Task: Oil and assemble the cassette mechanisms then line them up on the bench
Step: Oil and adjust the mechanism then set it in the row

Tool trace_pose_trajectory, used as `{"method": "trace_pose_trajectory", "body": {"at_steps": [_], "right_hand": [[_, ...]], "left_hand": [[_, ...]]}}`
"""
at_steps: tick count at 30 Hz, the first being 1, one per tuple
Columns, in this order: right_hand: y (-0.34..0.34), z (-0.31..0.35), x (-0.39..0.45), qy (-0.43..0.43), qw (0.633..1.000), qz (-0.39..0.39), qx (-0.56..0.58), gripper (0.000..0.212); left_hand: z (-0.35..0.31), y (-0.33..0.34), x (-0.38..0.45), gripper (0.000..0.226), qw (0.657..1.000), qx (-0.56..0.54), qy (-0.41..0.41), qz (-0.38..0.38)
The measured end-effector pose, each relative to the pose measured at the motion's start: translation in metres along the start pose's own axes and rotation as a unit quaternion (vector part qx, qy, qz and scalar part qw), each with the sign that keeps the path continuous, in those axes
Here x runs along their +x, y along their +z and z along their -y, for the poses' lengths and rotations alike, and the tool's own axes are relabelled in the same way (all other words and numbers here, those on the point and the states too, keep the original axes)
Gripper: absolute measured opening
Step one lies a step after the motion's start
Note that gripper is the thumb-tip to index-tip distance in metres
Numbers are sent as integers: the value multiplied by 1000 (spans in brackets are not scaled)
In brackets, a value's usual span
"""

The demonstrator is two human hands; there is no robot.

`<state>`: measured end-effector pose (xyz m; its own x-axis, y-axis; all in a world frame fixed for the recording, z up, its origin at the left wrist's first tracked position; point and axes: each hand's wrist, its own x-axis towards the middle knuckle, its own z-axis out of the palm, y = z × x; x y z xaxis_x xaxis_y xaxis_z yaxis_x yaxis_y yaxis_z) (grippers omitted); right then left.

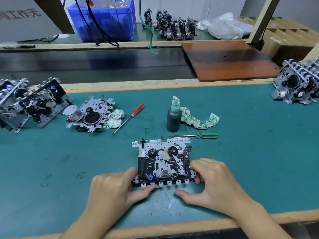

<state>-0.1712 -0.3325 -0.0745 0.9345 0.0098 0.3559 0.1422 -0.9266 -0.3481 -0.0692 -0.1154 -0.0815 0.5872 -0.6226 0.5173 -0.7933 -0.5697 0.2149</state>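
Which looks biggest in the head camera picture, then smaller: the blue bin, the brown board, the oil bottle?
1. brown board
2. blue bin, partly cut off at the top
3. oil bottle

The bottle is nearer, yet looks smallest.

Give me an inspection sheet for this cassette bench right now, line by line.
Surface: green mat, pen marks and scuffs.
Job's things: cassette mechanism flat before the person; oil bottle upright; more mechanisms left and right.
Clutter: red screwdriver, green screwdriver, patterned rag.
Grippers: left hand and right hand grip the mechanism's near corners.
Cables: black cables and green wire at the back.
Surroundings: blue bin, brown board, plastic bag.
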Motion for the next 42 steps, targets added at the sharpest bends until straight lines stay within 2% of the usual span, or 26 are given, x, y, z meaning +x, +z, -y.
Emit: {"method": "trace_pose_trajectory", "body": {"at_steps": [8, 12, 18, 23, 28, 31, 37, 42], "right_hand": [[1, 1, 1, 5, 1000, -14, -8, 43], [2, 1, 2, 17, 1000, -19, -10, 43], [2, -2, 0, 26, 999, -15, 10, 47], [6, -2, -1, 26, 999, -39, -7, 48], [6, -1, 0, 4, 999, -46, -17, 49], [5, 0, 0, -9, 999, -32, -15, 51], [5, 5, 1, 10, 998, -50, -34, 45], [3, 6, 2, 41, 997, -57, -39, 51]], "left_hand": [[1, 0, 2, 75, 1000, -2, 17, 11], [1, -1, 2, 65, 999, -10, 31, 32], [-3, 4, 0, 70, 999, 35, 5, -8], [1, -1, 3, 72, 999, -10, 26, 22], [-10, 2, 5, 72, 998, 0, -58, 9], [-10, 5, 5, 68, 997, 3, -75, -7], [-2, 0, 8, 81, 995, -55, -55, 57], [-4, -2, 5, 69, 994, -87, 4, 69]]}}
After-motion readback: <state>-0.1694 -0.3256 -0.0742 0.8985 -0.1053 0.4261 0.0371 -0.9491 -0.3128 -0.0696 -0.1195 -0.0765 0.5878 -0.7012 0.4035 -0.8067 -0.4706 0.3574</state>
